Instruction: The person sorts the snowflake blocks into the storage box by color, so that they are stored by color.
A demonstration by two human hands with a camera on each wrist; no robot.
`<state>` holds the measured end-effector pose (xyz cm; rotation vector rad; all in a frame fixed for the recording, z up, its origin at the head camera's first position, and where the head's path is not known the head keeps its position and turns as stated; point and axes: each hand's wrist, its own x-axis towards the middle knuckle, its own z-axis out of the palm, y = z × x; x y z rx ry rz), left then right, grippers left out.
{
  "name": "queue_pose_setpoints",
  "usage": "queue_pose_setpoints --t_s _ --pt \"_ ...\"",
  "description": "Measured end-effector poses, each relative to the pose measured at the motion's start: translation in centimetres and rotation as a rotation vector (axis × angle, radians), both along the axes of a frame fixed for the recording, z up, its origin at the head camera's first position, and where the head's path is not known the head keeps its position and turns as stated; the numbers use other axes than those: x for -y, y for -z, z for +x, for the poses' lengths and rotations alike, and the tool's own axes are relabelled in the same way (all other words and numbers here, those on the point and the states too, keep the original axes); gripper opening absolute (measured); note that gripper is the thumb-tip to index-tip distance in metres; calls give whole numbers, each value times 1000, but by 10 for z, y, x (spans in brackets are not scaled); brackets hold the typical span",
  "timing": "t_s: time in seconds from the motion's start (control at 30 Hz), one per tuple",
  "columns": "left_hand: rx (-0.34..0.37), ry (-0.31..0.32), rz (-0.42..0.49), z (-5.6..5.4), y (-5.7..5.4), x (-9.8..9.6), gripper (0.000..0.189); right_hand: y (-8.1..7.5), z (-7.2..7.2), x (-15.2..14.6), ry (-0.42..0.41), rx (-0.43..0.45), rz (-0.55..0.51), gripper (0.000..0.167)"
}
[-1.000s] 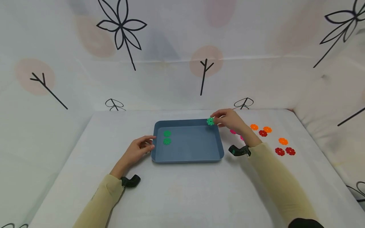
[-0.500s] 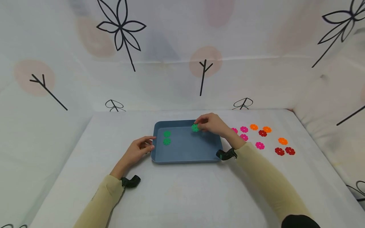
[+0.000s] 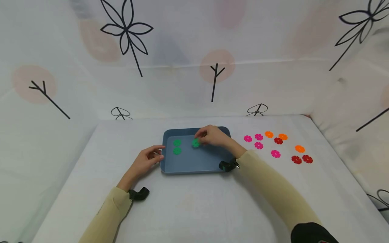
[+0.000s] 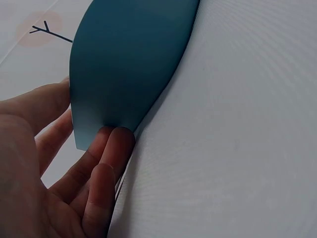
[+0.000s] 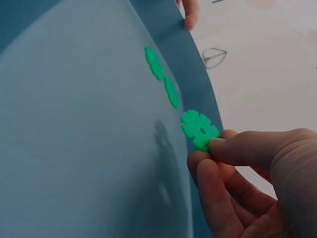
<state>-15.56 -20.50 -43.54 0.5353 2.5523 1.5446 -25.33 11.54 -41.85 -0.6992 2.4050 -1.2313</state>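
Note:
My right hand [image 3: 212,135] pinches a green flower-shaped plastic disc [image 3: 196,143] between thumb and fingertips, over the blue-grey tray [image 3: 194,171]. In the right wrist view the held disc [image 5: 195,126] is tilted up, showing its small centre hole and notched rim, and a shadow falls on the tray floor. Two more green discs [image 3: 177,151] lie one behind the other in the tray's left part. My left hand [image 3: 145,161] touches the tray's left end, its fingertips against the outer wall [image 4: 124,64].
To the right of the tray, loose flower-shaped discs lie on the white table: several pink ones [image 3: 258,145], a few orange ones [image 3: 299,149] and a few red ones [image 3: 296,160]. A patterned white cloth wall [image 3: 176,91] rises behind the table.
My right hand has moved left and nearer with the green disc, from the tray's far right corner to over its middle. Pink discs have come into sight. The left hand stays at the tray.

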Motion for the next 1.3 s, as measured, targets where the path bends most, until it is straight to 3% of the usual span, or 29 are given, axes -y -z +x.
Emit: queue_pose_setpoints --t_s 0.43,0.83,1.0,1.3 --pt "-3 -2 -12 0 -2 0 40 16 -2 29 -159 146 -66 13" --pt "8 -11 -16 -3 2 2 39 18 4 51 -204 190 -6 14" --pt "15 -18 -27 0 -3 0 40 20 1 58 -203 200 32 13" --pt "7 -14 -20 0 -2 0 39 22 3 64 -235 229 -5 14"
